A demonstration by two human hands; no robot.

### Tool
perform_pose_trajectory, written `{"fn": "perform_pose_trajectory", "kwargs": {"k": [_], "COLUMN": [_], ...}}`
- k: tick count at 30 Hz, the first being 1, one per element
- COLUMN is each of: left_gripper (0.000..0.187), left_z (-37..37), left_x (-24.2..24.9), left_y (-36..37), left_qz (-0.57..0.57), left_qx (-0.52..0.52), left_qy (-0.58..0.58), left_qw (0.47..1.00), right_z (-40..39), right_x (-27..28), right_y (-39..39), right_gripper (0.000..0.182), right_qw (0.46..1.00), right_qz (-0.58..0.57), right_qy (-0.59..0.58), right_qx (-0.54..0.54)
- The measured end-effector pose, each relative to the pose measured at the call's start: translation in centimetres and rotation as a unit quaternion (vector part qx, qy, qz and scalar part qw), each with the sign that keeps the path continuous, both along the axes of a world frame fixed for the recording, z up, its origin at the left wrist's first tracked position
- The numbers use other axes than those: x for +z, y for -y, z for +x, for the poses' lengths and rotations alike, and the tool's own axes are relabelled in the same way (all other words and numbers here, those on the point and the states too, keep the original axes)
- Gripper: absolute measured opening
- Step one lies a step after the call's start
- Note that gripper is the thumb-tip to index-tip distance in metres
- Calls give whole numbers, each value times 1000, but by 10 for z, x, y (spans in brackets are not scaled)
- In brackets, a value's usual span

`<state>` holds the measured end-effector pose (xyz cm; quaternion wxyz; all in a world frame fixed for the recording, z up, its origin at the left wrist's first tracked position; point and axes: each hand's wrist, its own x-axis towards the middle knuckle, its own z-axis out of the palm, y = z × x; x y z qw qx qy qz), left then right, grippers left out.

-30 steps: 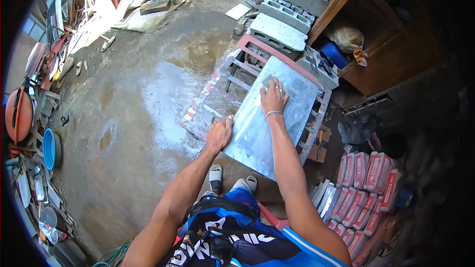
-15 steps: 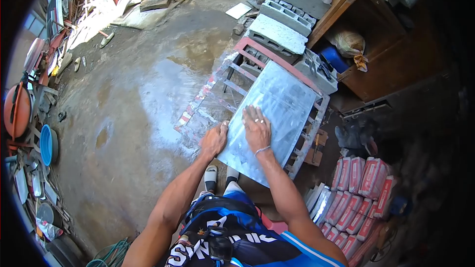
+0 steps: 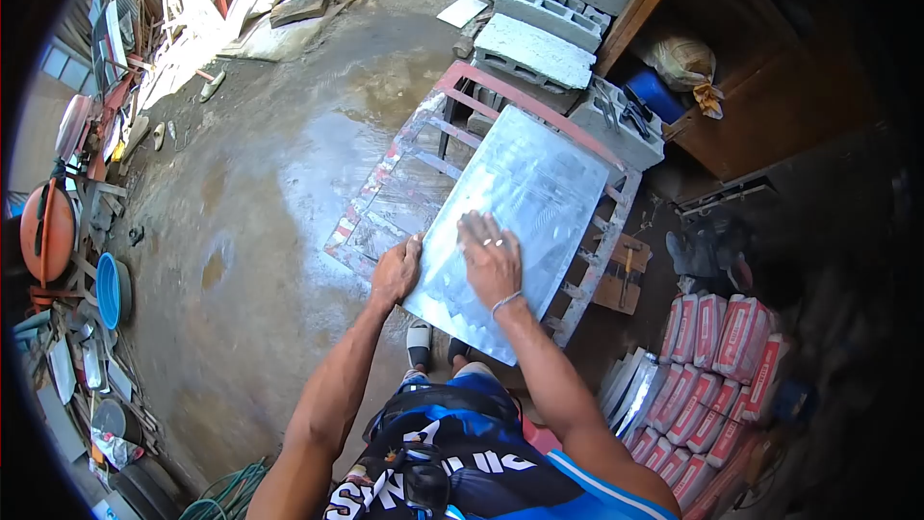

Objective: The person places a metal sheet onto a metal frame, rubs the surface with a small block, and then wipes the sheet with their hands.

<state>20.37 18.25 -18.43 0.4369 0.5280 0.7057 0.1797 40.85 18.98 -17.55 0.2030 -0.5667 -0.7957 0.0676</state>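
A flat rectangular grey-white panel (image 3: 551, 178) with smeared, wavy streaks lies at a slant on a paint-spattered metal frame (image 3: 351, 221). My right hand (image 3: 491, 258), with a ring and a bracelet, rests flat on the panel's surface, fingers stretched out. Whether anything thin lies under that palm is hidden. At the panel's left edge, my left hand (image 3: 397, 272) grips the side, its thumb along the top and its other fingers mostly out of sight.
Concrete blocks (image 3: 535, 50) and an open wooden cabinet (image 3: 664, 0) stand beyond the frame. Stacked red-and-white packs (image 3: 707, 414) sit at right. A blue basin (image 3: 113, 289) and scrap line the left side. The floor (image 3: 241, 327) is wet in patches.
My right hand has slid slightly toward me over the panel. My left hand keeps its hold on the edge. The whole view has shifted a little.
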Motion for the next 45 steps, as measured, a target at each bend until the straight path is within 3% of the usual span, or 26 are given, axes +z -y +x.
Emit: {"fn": "perform_pose_trajectory", "kwargs": {"k": [4, 5, 7, 10, 13, 16, 18, 21, 24, 27, 31, 33, 36, 41, 43, 45], "left_gripper": [55, 55, 55, 55, 55, 55, 55, 56, 57, 57, 58, 58, 60, 62, 63, 65], "left_z": [1, 1, 4, 2, 3, 7, 7, -1, 6, 2, 5, 5, -2, 1, -2, 1], "left_x": [3, 1, 10, 5, 8, 22, 22, 1, 17, 9, 8, 6, -3, 9, -2, 5], "left_y": [-3, -1, -1, 0, 0, -1, -1, 0, -2, -1, 1, 2, -2, 4, 2, 5], "left_qz": [17, 13, 22, 30, 29, 11, 17, 57, 29, 40, 48, 56, 10, 42, 78, 68], "left_qx": [-11, -5, -4, 1, 2, -4, -6, -3, 10, 13, 13, 19, 8, 9, 0, -1], "left_qy": [-17, -22, -20, -12, -14, -32, -35, 1, -10, -6, -12, -10, -30, 25, 51, 36], "left_qw": [1000, 1000, 1000, 999, 999, 999, 999, 998, 999, 999, 999, 998, 999, 999, 996, 997], "right_z": [93, 90, 67, 14, 44, 120, 154, 121, 52, 65, 146, 154, 95, -16, 1, 31], "right_x": [-13, -14, -10, -18, -4, -10, -12, -16, -11, -8, -14, -7, -8, -12, -4, -4], "right_y": [-135, -128, -110, 11, 35, -62, -120, -90, 21, 57, -71, -115, -81, 67, 45, -24], "right_gripper": [38, 38, 37, 36, 36, 39, 37, 39, 40, 39, 37, 38, 38, 41, 43, 44], "right_qw": [977, 977, 982, 999, 999, 984, 970, 978, 997, 999, 979, 969, 984, 990, 986, 997], "right_qz": [27, 25, 38, 12, -46, 21, 4, 2, -37, -42, 31, 13, 26, -11, -21, -10], "right_qy": [59, 57, 34, -7, -2, 40, 27, 39, 6, 1, 59, 75, 77, -51, -1, 37], "right_qx": [-204, -206, -181, -32, 5, -173, -240, -206, -64, 5, -195, -237, -156, 132, 167, 69]}}
